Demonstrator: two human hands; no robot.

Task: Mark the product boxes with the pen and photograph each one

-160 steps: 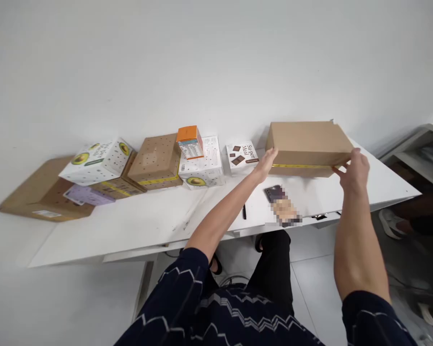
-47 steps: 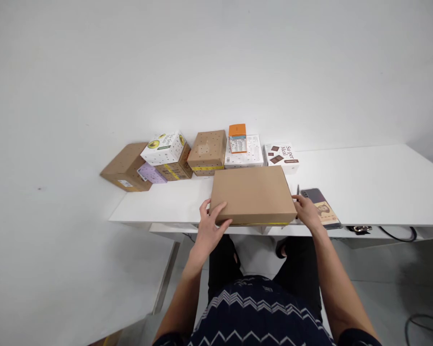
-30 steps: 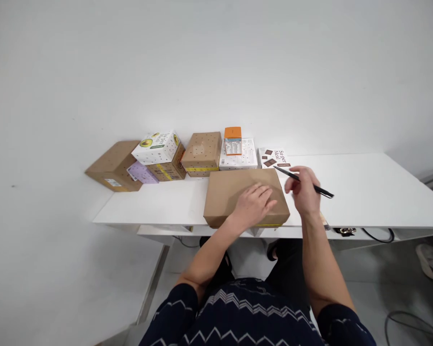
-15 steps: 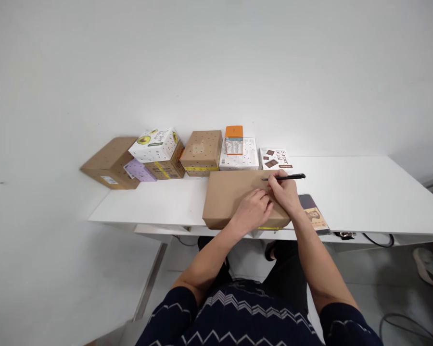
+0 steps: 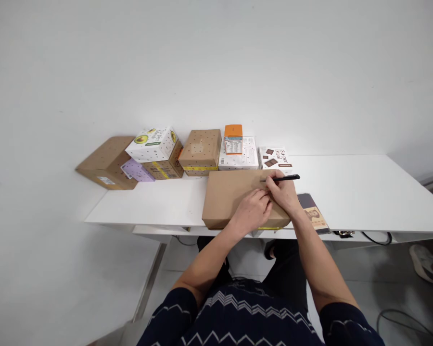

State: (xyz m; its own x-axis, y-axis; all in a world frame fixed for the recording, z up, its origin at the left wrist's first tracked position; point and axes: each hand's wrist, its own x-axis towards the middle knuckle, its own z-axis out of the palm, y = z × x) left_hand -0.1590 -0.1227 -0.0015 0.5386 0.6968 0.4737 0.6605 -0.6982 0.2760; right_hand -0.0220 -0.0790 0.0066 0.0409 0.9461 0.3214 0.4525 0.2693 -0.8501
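Note:
A plain brown cardboard box (image 5: 225, 194) lies at the front edge of the white table. My left hand (image 5: 251, 209) rests on its top with the fingers lying flat, close beside my right hand. A black pen (image 5: 288, 178) is pinched in my right hand (image 5: 282, 193), its tip pointing left at the box top. Whether the tip touches the cardboard, or any marks lie under it, is hard to make out. To the right of the box is a dark flat case (image 5: 306, 200) with a picture card on it.
Along the wall stand a large carton (image 5: 106, 156), a white avocado box (image 5: 155, 144) on a brown one, a lilac box (image 5: 139, 170), a dotted brown box (image 5: 202, 146), an orange box (image 5: 234, 130) on a white one, and a chocolate-printed box (image 5: 273, 157). A shoe (image 5: 424, 263) shows at right.
The pen's rear end has swung slightly left and down, and my right hand has shifted a little left. My left hand stays on the box.

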